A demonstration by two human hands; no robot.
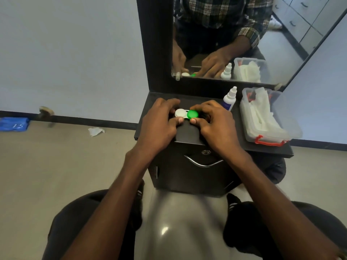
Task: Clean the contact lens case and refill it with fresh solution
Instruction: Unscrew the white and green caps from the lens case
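Observation:
A contact lens case (186, 113) with one white cap and one green cap lies on the black counter (189, 135), both caps on. My left hand (161, 124) grips the white-capped end, thumb at its near edge. Around the green-capped end curl the fingers of my right hand (212, 122), thumb pressed against the green cap's near side. A white solution bottle (229, 99) with a blue label and a pointed tip stands just behind my right hand, untouched.
A clear plastic box (270, 117) with red clips, holding white tissues, sits at the counter's right. A black-framed mirror (225, 38) rises behind the counter. Below the counter is a drawer with a chrome handle (203, 162). A crumpled tissue (96, 131) lies on the floor at left.

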